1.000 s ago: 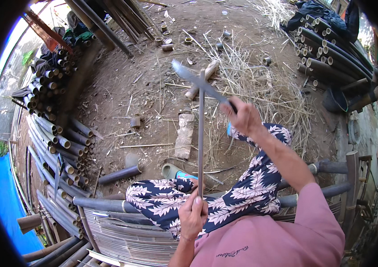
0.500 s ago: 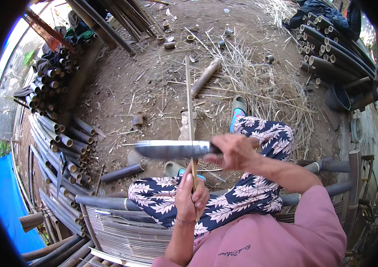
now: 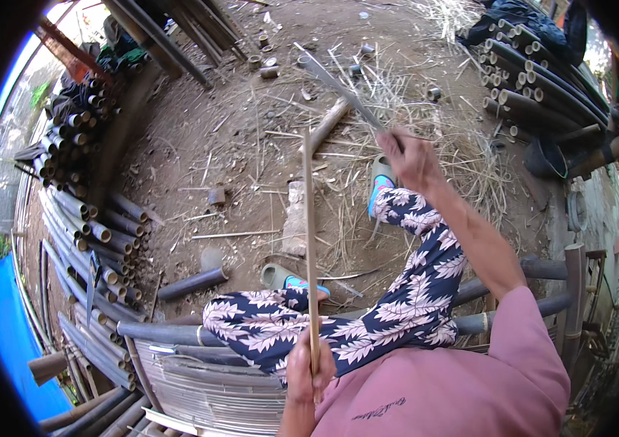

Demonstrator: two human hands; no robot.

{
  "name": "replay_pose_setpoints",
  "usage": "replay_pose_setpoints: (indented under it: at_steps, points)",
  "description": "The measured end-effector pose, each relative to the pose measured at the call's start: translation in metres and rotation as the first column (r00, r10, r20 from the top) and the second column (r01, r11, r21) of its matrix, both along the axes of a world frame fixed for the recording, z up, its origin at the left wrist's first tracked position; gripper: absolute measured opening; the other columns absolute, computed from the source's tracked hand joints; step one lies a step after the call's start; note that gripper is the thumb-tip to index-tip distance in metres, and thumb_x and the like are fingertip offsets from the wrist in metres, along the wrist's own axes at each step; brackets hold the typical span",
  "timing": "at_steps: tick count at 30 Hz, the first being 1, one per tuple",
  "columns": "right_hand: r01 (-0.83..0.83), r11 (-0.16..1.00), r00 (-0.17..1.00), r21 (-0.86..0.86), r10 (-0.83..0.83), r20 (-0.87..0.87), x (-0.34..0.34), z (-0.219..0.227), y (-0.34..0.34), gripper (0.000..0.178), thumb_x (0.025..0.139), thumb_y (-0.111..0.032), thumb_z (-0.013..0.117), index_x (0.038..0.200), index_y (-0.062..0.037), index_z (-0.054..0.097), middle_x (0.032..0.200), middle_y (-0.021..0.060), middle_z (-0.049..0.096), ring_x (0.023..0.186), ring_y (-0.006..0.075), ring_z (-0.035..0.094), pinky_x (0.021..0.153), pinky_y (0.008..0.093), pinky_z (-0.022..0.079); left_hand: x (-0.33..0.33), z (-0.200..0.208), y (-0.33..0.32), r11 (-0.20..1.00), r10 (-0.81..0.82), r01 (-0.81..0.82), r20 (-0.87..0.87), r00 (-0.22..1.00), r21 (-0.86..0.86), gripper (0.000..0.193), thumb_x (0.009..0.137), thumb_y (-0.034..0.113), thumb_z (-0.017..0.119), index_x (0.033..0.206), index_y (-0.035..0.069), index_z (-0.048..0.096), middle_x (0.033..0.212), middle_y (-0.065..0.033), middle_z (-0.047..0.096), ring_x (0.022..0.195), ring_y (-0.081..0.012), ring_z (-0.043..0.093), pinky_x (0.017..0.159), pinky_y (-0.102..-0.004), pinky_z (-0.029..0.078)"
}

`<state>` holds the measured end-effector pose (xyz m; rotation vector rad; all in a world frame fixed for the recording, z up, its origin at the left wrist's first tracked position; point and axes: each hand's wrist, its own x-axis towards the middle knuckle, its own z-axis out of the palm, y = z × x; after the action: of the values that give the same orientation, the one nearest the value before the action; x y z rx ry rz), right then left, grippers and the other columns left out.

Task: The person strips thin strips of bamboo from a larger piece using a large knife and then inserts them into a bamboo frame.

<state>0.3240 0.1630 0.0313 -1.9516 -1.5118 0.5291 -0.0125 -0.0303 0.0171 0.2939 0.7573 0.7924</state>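
My left hand [image 3: 309, 365] is closed around the lower end of a long, narrow bamboo strip [image 3: 311, 247], which stands out away from my lap. Farther out and to the right, my right hand [image 3: 410, 162] grips the handle of a large knife [image 3: 342, 89]. Its long blade points up and to the left, apart from the strip. The handle is mostly hidden in my fingers. My legs in patterned trousers [image 3: 375, 306] lie beneath both arms.
Bamboo poles [image 3: 98, 233] are piled on the left, and more bamboo [image 3: 542, 80] is stacked at the far right. A short log [image 3: 331, 124] and fibre shavings [image 3: 426, 124] lie on the dirt ahead. A bamboo bench [image 3: 193, 364] is under me.
My right hand has swung the knife from across the bamboo strip out to the far right. My left hand has drawn slightly nearer to my body, still holding the strip.
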Motion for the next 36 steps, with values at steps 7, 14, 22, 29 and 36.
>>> replay_pose_setpoints:
  at_steps: [7,14,22,29,36]
  points:
    - [-0.546,0.818,0.831,0.182,0.501,0.242,-0.097,-0.025,-0.1,0.058,0.087,-0.06,0.057,0.091,-0.0032,0.061,0.072,0.0139,0.062,0.063,0.0291,0.065,0.058,0.0387,0.053,0.038,0.009,0.079,0.968,0.1,-0.008,-0.355,0.93,0.253,0.036,0.104,0.02,0.044,0.13,-0.003,0.052,0.067,-0.0003,0.048,0.041,-0.0039,0.039,0.035,-0.0186,0.03]
    - [-0.343,0.929,0.931,0.135,0.318,0.179,-0.065,-0.037,-0.057,0.055,0.091,-0.059,0.053,0.087,-0.0048,0.059,0.065,0.0145,0.059,0.057,0.0324,0.062,0.052,0.0416,0.049,0.047,0.018,0.054,0.946,0.045,0.1,-0.431,0.901,0.308,0.039,0.103,0.015,0.045,0.137,-0.003,0.047,0.062,0.0031,0.042,0.043,-0.0016,0.034,0.035,-0.0181,0.027]
    - [0.09,0.994,0.986,-0.07,-0.099,-0.134,0.025,-0.021,0.012,0.058,0.097,-0.056,0.045,0.091,-0.0018,0.063,0.066,0.0102,0.063,0.058,0.0205,0.062,0.055,0.0322,0.047,0.011,0.014,-0.012,0.92,0.013,0.185,-0.5,0.866,0.344,0.035,0.101,0.019,0.047,0.122,-0.007,0.054,0.056,0.0008,0.046,0.038,-0.0042,0.034,0.034,-0.0205,0.026]
    - [-0.264,0.941,0.523,-0.212,-0.045,-0.851,-0.101,-0.031,-0.078,0.035,0.091,-0.036,0.068,0.082,-0.0018,0.062,0.056,-0.0017,0.053,0.044,0.0066,0.046,0.042,0.0234,0.035,0.038,-0.036,0.097,0.63,0.712,-0.275,-0.399,0.577,0.726,0.016,0.088,-0.004,0.058,0.101,0.003,0.051,0.097,-0.0043,0.054,0.081,-0.0107,0.052,0.072,-0.0244,0.047]
    - [-0.03,0.984,0.137,-0.173,-0.168,-0.976,-0.14,-0.051,-0.06,0.026,0.091,-0.027,0.068,0.08,-0.0053,0.059,0.059,-0.0005,0.053,0.047,0.0094,0.051,0.046,0.0248,0.043,0.052,-0.056,0.076,0.635,0.477,0.099,-0.489,0.73,0.766,0.036,0.088,-0.002,0.063,0.121,0.0,0.048,0.108,-0.0117,0.06,0.096,-0.0138,0.058,0.083,-0.0257,0.048]
